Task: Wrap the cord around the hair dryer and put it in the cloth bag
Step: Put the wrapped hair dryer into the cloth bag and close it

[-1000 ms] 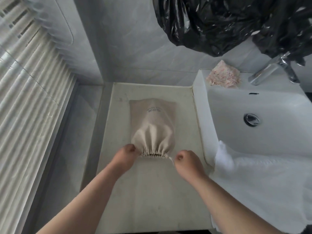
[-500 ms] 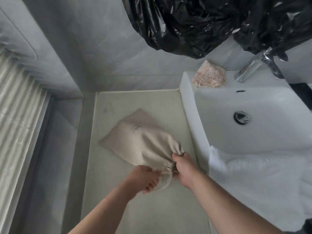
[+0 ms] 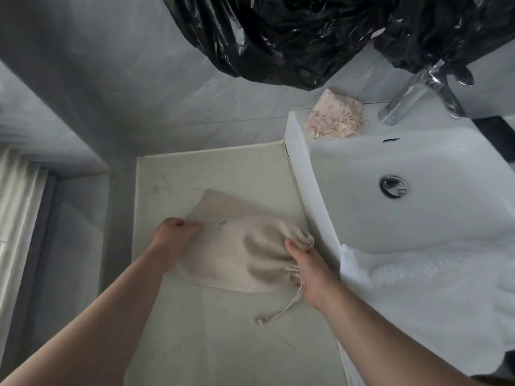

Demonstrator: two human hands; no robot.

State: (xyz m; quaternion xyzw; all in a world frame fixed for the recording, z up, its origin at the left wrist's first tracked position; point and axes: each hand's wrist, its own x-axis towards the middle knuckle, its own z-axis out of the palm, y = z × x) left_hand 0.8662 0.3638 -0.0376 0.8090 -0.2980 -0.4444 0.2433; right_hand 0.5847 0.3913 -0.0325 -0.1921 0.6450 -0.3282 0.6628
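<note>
With my right hand (image 3: pixel 308 270) pinching the cloth bag (image 3: pixel 245 256) neck and my left hand (image 3: pixel 174 235) gripping its bottom corner, I should lay it flat.

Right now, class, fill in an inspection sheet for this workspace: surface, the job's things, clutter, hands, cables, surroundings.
Surface: pale counter beside the sink, faintly stained at the back.
Job's things: cloth bag lies bulging on the counter, mouth gathered shut toward the sink; hair dryer not visible.
Clutter: pink speckled cloth on the sink's back corner; white towel draped over its front edge.
Hands: left hand pinches the bag's bottom; right hand grips its gathered mouth.
Cables: no dryer cord seen; the drawstring trails loose on the counter.
Surroundings: grey wall, black plastic sheet overhead, tap.
</note>
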